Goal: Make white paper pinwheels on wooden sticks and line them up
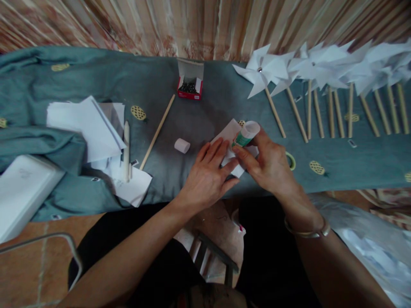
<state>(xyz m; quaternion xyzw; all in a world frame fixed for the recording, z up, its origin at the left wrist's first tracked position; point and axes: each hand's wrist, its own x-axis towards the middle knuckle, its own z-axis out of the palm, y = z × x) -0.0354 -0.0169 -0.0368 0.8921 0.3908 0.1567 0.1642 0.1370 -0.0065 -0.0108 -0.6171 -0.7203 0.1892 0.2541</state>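
My right hand point(268, 160) grips a glue stick point(244, 136) with a green label, its lower end down at a piece of white paper point(236, 126). Fingers stretched out, my left hand point(208, 173) lies flat on that paper and presses it to the cloth. Part of the paper is hidden under both hands. To the left of my left hand, a white cap point(182, 146) rests on its side. A wooden stick point(157, 132) lies slanted farther left.
Behind my hands stands an open red box point(190, 88) of small dark metal pieces. Several paper pinwheels point(260, 70) on sticks line the right. Loose white paper point(85, 128) is piled at left, near a white box point(27, 188). A green tape roll point(290, 161) sits beside my right hand.
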